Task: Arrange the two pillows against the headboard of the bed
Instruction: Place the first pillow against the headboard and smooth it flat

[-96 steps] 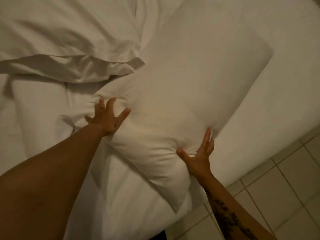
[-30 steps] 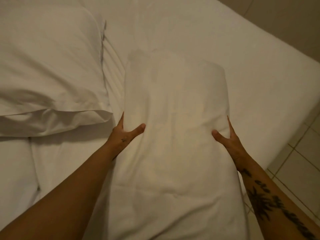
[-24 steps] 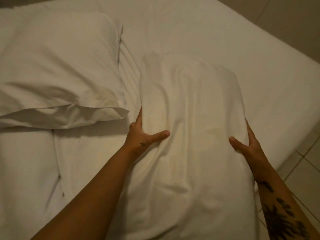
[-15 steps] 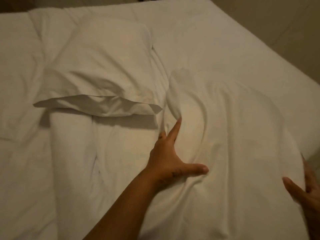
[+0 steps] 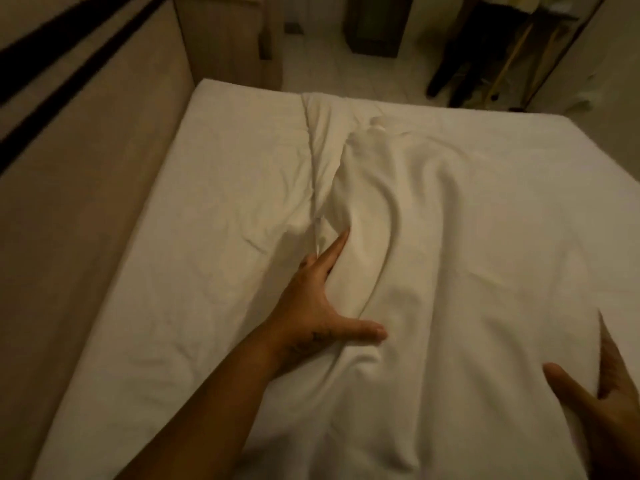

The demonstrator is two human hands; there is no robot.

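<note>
White pillow (image 5: 467, 271) between left hand (image 5: 311, 306) and right hand (image 5: 602, 407), fingers gripping; second pillow now out of view.

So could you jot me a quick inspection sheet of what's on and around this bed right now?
Surface: bed, white sheet, lightly creased.
Job's things: one pillow gripped at both sides; second pillow not in view.
Clutter: nothing seen on the bed.
Hands: left hand pressing the pillow's left edge, fingers spread; right hand clasping its right edge.
Cables: nothing seen.
Surroundings: beige padded headboard at left; pale floor; dark furniture legs beyond.
</note>
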